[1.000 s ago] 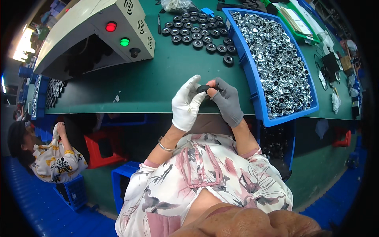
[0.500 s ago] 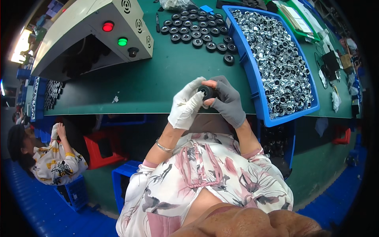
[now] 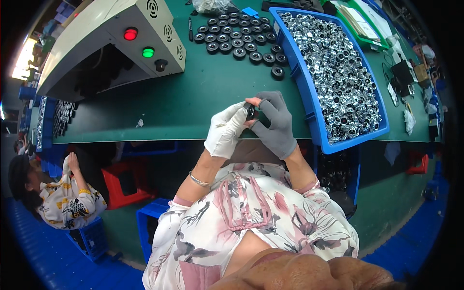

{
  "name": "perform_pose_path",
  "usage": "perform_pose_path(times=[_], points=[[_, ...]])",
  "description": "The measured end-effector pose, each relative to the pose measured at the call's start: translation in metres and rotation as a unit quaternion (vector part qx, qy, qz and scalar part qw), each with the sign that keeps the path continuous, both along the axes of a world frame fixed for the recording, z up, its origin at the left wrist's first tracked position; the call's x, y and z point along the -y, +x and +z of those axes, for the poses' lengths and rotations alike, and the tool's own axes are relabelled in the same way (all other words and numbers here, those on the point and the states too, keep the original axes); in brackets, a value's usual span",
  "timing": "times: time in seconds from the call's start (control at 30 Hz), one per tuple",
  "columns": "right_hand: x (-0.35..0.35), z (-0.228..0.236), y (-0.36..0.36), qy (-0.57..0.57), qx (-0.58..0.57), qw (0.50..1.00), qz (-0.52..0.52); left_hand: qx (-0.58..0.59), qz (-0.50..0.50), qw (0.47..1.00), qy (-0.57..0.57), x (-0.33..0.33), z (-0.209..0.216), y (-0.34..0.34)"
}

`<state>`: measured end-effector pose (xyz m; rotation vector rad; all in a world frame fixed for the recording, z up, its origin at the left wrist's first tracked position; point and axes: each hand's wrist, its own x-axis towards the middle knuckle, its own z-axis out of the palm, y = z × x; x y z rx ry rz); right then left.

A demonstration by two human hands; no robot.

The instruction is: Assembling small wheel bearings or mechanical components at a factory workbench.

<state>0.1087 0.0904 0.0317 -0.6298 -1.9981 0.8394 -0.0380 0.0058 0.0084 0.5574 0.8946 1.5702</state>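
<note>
A small black toy wheel (image 3: 250, 112) is held between my two hands, above the table's near edge. My left hand (image 3: 225, 129), in a white glove, is closed on the wheel's left side. From the right, my right hand (image 3: 276, 124) pinches it with the thumb and a finger; its grey glove leaves those tips bare. The wheel is turned nearly edge-on and the fingers partly cover it. Beyond my hands, several similar black wheels (image 3: 237, 42) with silvery centres lie in loose rows on the green table (image 3: 212, 89).
To the right, a blue bin (image 3: 309, 99) is heaped with shiny silver rims (image 3: 333, 72). At left stands a beige machine (image 3: 111, 34) with a red and a green button. A marker (image 3: 190, 30) lies by the wheels. A co-worker (image 3: 63, 193) sits far left.
The wheel has turned from showing its face to nearly edge-on. My right hand has shifted slightly left and its fingers have re-gripped. The whole view has moved a little.
</note>
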Motion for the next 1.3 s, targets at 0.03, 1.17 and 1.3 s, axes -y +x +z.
perform_pose_path(times=[0.03,1.17,1.3], points=[[-0.003,0.000,0.003,0.037,0.020,0.999,0.007,-0.003,-0.018,1.000,0.001,0.001,0.001,-0.001],[-0.001,0.006,0.006,-0.356,-0.059,0.927,0.105,0.120,-0.105,0.986,0.038,0.000,-0.007,-0.007],[-0.004,-0.001,0.006,-0.368,-0.084,0.915,0.144,0.077,-0.128,0.987,0.051,0.002,-0.015,-0.015]])
